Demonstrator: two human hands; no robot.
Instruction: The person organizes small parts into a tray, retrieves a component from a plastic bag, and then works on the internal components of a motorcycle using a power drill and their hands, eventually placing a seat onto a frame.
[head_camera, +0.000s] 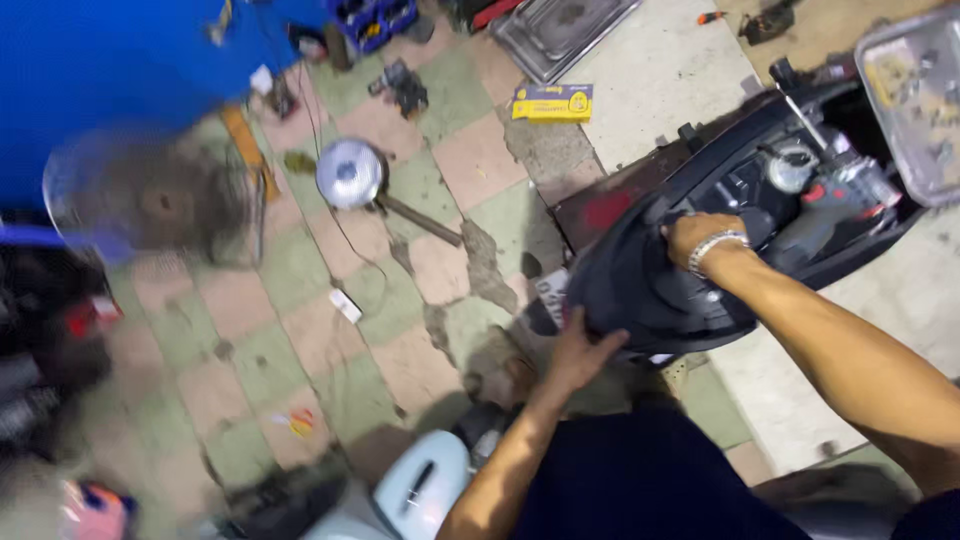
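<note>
Black cowl (640, 285) was being worked off the scooter (800, 190): left hand (583, 352) clamped its lower edge, right hand (695, 237) curled over its rim; next called for an even pull.

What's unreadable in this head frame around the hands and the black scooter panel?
- Left hand: fingertips are tucked under the edge of the black scooter panel, so its grip is hidden.
- Right hand: fingers curl over the panel's top; what they touch behind it is hidden.
- Standing fan: motion-blurred, details lost.
- Metal tray: cut by the right edge; small parts inside too small to identify.
- Engine parts under the panel: partly covered.
</note>
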